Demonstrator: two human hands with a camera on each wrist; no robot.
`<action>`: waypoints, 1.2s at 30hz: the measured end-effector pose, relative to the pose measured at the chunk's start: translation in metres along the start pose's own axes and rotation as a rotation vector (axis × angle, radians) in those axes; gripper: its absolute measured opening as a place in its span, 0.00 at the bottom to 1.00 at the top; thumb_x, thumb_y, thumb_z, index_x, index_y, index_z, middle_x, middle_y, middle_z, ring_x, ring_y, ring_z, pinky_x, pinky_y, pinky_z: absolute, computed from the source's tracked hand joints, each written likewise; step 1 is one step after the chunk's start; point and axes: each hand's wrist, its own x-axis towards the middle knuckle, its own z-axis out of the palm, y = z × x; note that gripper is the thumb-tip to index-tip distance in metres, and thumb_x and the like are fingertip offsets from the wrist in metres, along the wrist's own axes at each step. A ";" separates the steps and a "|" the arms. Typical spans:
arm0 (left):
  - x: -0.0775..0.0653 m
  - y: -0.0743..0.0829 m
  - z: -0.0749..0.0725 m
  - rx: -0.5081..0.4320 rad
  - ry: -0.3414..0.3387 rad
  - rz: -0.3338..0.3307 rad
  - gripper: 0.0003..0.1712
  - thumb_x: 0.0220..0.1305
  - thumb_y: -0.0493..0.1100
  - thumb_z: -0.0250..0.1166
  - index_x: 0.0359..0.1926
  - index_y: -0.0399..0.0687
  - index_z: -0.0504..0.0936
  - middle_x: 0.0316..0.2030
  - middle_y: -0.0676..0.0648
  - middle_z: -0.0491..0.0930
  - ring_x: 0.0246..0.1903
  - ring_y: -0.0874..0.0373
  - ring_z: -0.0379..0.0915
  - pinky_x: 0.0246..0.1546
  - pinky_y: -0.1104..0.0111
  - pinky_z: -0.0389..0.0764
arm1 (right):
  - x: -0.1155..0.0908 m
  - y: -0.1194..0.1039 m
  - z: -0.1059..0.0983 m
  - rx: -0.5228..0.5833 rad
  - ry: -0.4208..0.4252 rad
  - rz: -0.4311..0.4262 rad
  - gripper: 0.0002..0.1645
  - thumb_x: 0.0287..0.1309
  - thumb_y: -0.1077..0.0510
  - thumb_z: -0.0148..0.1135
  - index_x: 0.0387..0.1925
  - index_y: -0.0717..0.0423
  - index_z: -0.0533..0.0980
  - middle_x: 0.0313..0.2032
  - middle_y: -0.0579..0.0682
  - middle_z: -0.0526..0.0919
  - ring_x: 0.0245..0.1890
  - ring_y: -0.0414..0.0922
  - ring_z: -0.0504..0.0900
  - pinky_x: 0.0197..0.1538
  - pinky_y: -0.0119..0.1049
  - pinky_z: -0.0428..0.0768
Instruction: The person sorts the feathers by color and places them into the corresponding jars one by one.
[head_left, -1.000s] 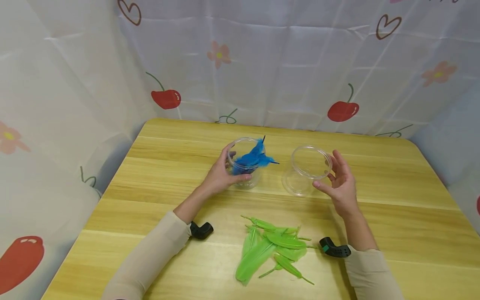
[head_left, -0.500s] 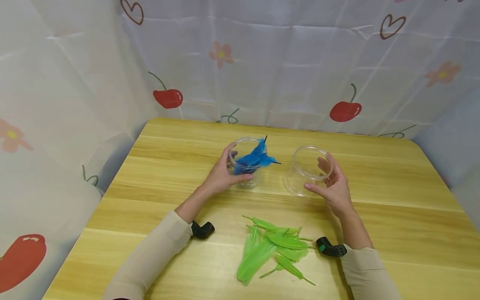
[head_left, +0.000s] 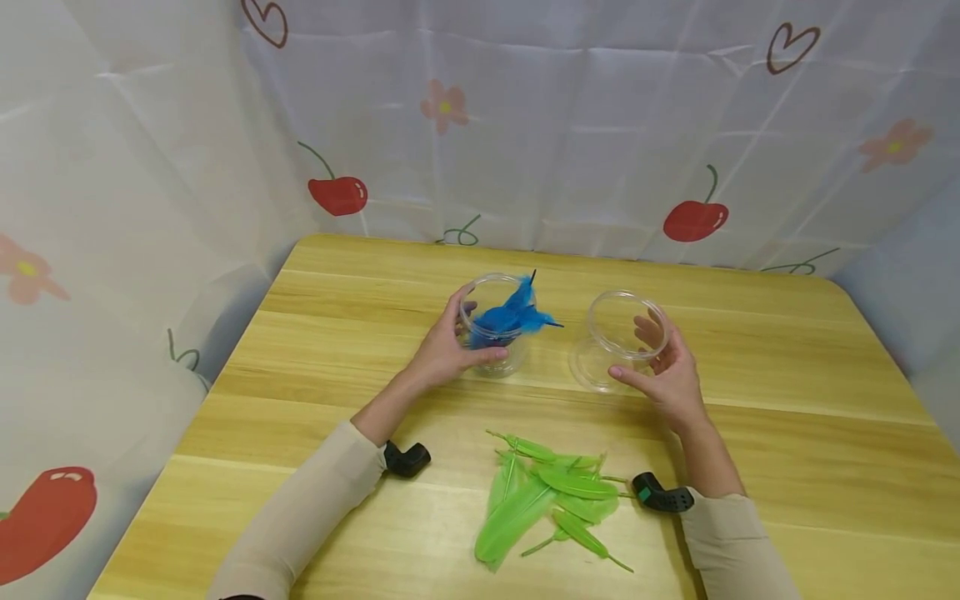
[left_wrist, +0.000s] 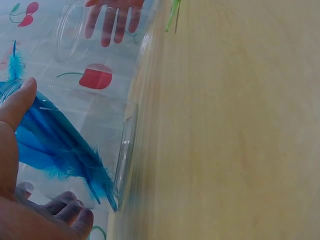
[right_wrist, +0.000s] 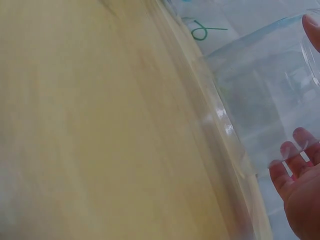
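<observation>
My left hand (head_left: 446,346) grips a clear plastic jar (head_left: 495,367), its thumb across the near side and its fingers around the far left. Blue feathers (head_left: 504,317) stand in this jar, some quills poking above the rim; they lean at a slant in the left wrist view (left_wrist: 55,130). To the right, a second clear jar (head_left: 596,367) stands upright on the table with nothing visible inside. My right hand (head_left: 675,375) holds that jar by its right side, thumb in front and fingers behind. Through its wall the fingers (right_wrist: 295,160) show in the right wrist view.
A loose pile of green feathers (head_left: 551,496) lies on the wooden table (head_left: 337,333), nearer to me than the jars. Black wrist devices (head_left: 407,459) sit at both cuffs. A printed curtain (head_left: 555,150) hangs behind and beside the table.
My right hand has moved in to the left and closed around the right jar. The left hand, its jar and the feathers keep their places; the view has shifted slightly.
</observation>
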 end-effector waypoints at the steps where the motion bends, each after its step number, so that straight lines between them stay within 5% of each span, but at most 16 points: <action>1: 0.000 0.000 0.000 -0.001 0.000 -0.002 0.60 0.53 0.52 0.77 0.77 0.67 0.47 0.70 0.39 0.61 0.69 0.42 0.58 0.65 0.50 0.65 | 0.000 0.000 0.000 0.004 0.000 -0.002 0.57 0.46 0.79 0.70 0.74 0.48 0.58 0.64 0.48 0.69 0.66 0.58 0.62 0.61 0.26 0.67; 11: -0.001 0.007 0.003 0.018 0.003 -0.023 0.61 0.53 0.52 0.78 0.77 0.65 0.45 0.71 0.39 0.60 0.68 0.41 0.59 0.65 0.50 0.66 | -0.001 0.001 -0.002 -0.039 0.006 0.007 0.57 0.46 0.77 0.72 0.75 0.48 0.57 0.67 0.64 0.64 0.65 0.56 0.64 0.62 0.29 0.67; 21: -0.007 0.008 0.000 0.004 0.011 -0.019 0.67 0.50 0.55 0.79 0.78 0.61 0.40 0.73 0.38 0.54 0.70 0.40 0.55 0.65 0.47 0.63 | 0.001 0.000 -0.004 -0.077 -0.006 0.000 0.59 0.46 0.75 0.73 0.75 0.48 0.55 0.67 0.65 0.64 0.67 0.59 0.63 0.68 0.56 0.60; 30: -0.029 0.010 -0.013 0.062 0.116 -0.087 0.72 0.48 0.54 0.80 0.79 0.54 0.35 0.76 0.37 0.46 0.73 0.39 0.48 0.68 0.46 0.59 | 0.004 0.002 -0.004 -0.083 -0.011 -0.003 0.59 0.45 0.74 0.75 0.75 0.51 0.55 0.67 0.66 0.65 0.66 0.60 0.64 0.68 0.61 0.59; 36: -0.048 0.015 -0.021 0.115 0.129 -0.177 0.63 0.55 0.50 0.75 0.77 0.40 0.41 0.74 0.34 0.48 0.72 0.39 0.48 0.69 0.49 0.57 | 0.003 0.003 -0.007 -0.082 -0.007 -0.004 0.59 0.45 0.73 0.75 0.75 0.51 0.55 0.66 0.66 0.66 0.66 0.59 0.64 0.67 0.61 0.59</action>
